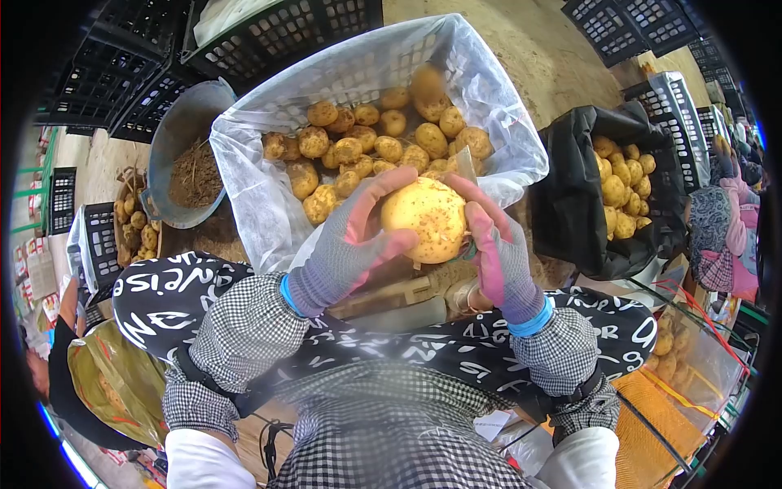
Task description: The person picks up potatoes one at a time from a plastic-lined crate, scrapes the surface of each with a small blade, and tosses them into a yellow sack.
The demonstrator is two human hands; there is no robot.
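Note:
A large yellow potato (425, 222) with specks of soil is held up between my two gloved hands. My left hand (352, 236) wraps its left side, thumb across the front and fingers over the top. My right hand (498, 248) presses against its right side with bent fingers. A thin, flat, pale piece (466, 165) sticks up behind my right fingers; what it is, and whether that hand holds it, I cannot make out. Just beyond my hands, several soil-covered potatoes (348, 150) lie in a crate lined with white sheeting (269, 213).
To the left stands a bucket (161, 183) with brown soil (197, 175). On the right, a black-lined crate (570, 196) holds cleaner yellow potatoes (623, 183). Black plastic crates (285, 45) stand at the back. Another person (725, 228) is at the far right.

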